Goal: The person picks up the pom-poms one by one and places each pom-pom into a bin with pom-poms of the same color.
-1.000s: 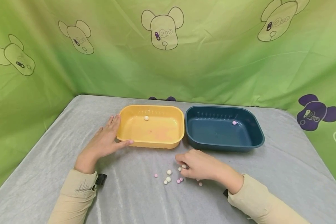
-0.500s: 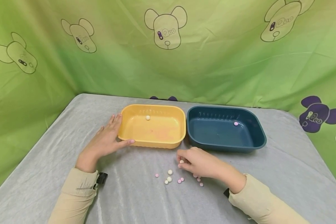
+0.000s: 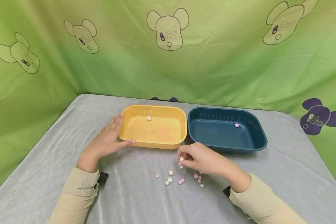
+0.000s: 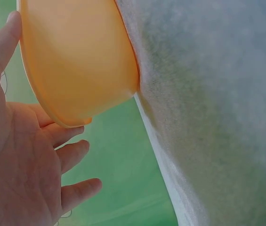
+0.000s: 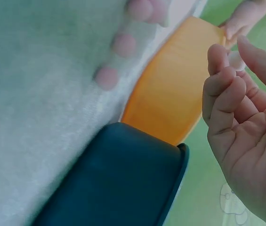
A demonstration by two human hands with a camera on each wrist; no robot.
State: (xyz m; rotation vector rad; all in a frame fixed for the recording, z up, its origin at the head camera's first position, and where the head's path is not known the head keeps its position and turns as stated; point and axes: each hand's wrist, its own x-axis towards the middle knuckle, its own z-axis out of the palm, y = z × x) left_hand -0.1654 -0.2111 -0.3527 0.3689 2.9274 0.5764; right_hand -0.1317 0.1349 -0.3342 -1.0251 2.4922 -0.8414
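My right hand (image 3: 201, 158) pinches a small white ball (image 3: 182, 159) between thumb and fingers, just above the cloth in front of the two tubs. In the right wrist view the same white ball (image 5: 237, 61) shows between thumb and index finger. Another white ball (image 3: 181, 167) lies just below the fingertips. My left hand (image 3: 107, 140) rests against the left end of the yellow tub (image 3: 154, 144), fingers and thumb spread along its rim. A white ball (image 3: 149, 118) lies inside that tub. The dark blue tub (image 3: 226, 148) contains a pink ball (image 3: 236, 125).
On the grey cloth (image 3: 134, 193) lie several loose balls. White ones (image 3: 170, 179) sit near the middle, pink ones (image 3: 199, 180) by my right wrist. A single pink ball (image 3: 157, 176) lies farther left. A green printed curtain (image 3: 123, 68) hangs behind the table.
My right hand has risen slightly toward the tubs with the white ball, uncovering pink balls beneath it. My left hand stays at the yellow tub. The whole view has shifted a little.
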